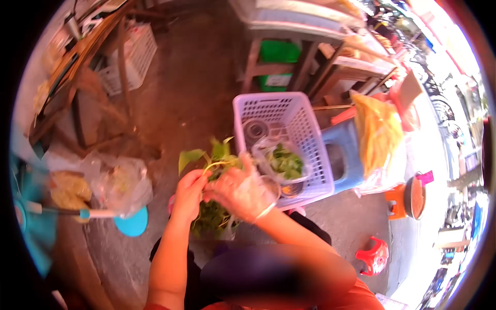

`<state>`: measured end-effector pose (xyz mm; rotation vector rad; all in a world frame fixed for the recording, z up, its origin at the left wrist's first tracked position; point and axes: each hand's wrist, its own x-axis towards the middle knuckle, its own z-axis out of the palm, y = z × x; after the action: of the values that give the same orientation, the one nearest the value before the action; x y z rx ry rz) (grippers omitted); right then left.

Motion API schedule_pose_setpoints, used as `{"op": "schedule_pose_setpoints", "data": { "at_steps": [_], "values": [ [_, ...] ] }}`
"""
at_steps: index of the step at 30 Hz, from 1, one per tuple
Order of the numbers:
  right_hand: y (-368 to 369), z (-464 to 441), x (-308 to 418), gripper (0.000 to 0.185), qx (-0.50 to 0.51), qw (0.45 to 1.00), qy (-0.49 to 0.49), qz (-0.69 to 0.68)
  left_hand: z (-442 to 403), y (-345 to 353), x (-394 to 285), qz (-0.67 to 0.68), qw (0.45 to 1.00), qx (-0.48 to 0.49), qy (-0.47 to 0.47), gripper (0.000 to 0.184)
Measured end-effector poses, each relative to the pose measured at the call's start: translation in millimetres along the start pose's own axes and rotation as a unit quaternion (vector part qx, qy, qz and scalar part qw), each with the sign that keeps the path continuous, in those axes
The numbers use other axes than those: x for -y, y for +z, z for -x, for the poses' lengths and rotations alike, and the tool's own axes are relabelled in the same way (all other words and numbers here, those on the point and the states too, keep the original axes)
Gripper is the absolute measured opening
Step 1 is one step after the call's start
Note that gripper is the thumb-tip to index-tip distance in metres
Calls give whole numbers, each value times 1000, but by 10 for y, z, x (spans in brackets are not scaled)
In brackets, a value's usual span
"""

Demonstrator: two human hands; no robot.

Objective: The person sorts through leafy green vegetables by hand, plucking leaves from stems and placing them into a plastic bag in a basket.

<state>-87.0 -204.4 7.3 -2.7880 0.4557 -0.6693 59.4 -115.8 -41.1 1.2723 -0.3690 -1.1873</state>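
My left hand (190, 192) is closed, thumb and fingers pinching a leafy green stem (216, 164). Right beside it, my right hand (238, 192) is closed at the same stem, its fingers bent and partly hiding one another. A pale band (267, 210) circles the right wrist. Broad leaves stick out beyond both hands. Under the hands lies a bunch of greens (209, 219), partly covered by my arms. To the right stands a lilac plastic basket (316, 142), with a clear bag of picked leaves (285, 161) and round containers inside.
A blue stool (347, 147) carrying a yellow bag (380, 134) stands against the basket's right side. A red stool (376, 256) sits lower right. Plastic bags (120, 181) lie left, by a turquoise round base (132, 222). Wooden tables (305, 20) stand ahead.
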Motion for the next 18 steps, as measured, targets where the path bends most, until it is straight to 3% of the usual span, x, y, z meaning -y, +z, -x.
{"op": "schedule_pose_setpoints", "data": {
  "at_steps": [2, 5, 9, 12, 15, 18],
  "values": [
    [-58, 8, 18, 16, 63, 994, -36, 76, 34, -19, -56, 13, 1000, 4, -14, 16],
    [-60, 0, 54, 7, -28, 997, -47, 48, 73, -20, -117, 14, 999, 9, -27, 13],
    [5, 19, 21, 9, 1, 995, -33, 92, 96, 21, -128, 74, 996, 25, -30, 13],
    [71, 23, 17, 10, -87, 996, 31, -9, 96, 119, -158, 109, 993, 31, -28, 13],
    [79, -1, -16, 8, -105, 981, 113, -119, 59, 206, -116, 127, 991, 32, -7, 14],
    [40, -13, -90, 8, -131, 971, 129, -150, 21, 265, -114, 121, 992, 24, 18, 15]
  ]
}}
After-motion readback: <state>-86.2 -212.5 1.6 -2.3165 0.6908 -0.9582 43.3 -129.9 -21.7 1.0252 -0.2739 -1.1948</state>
